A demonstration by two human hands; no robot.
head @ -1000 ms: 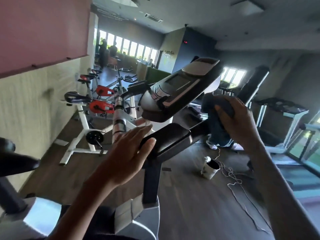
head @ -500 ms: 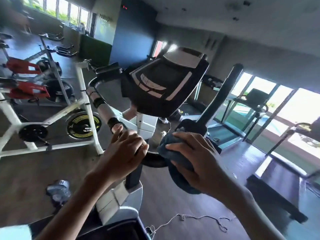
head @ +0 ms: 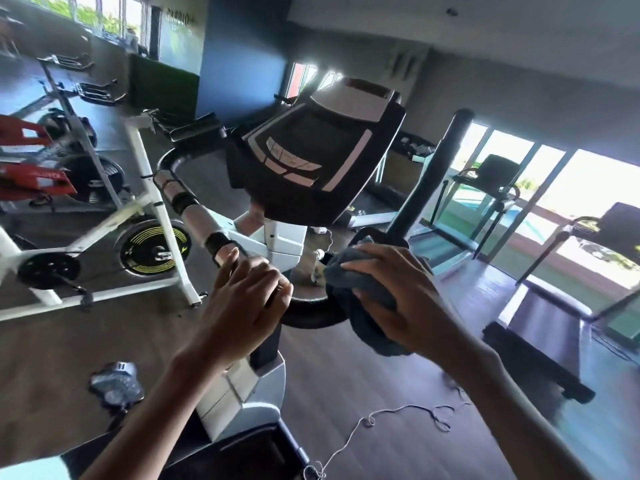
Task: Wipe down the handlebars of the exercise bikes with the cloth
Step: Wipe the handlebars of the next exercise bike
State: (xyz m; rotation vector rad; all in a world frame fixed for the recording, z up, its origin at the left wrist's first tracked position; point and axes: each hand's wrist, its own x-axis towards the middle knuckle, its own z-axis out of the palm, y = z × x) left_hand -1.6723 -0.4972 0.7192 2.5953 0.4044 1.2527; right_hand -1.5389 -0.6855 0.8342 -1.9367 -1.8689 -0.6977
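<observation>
Coming down since a second ago from the upper grip of the right upright bar (head: 437, 174), and now pressing the dark grey cloth (head: 363, 306) with the right hand (head: 405, 296) onto the bend of the black handlebar (head: 308, 311), just below and to the right of the console (head: 318, 161). Curling those fingers over the cloth and bunching it round the tube, with a fold hanging down under the palm.

Changing on the other side too: lying flat and open against the pad a second ago, now wrapping the left hand (head: 249, 299) round the handlebar below and to the left of the console, fingers closed round the tube, knuckles toward the camera. Leaving a short bare stretch of tube between the two hands.

Looking past the left hand at the banded silver-and-black grip (head: 195, 213) rising toward the console's left side. Looking well to the left of the console at a white spin bike (head: 149, 216) with a yellow-ringed flywheel (head: 152, 249), and at blurred red-framed ones beyond it. Looking down, below the console, at a thin pale cord (head: 391, 410) lying in loose loops on the wooden floor (head: 346, 375). Looking to the right of the console at dark treadmills (head: 540, 341) standing by bright windows.
</observation>
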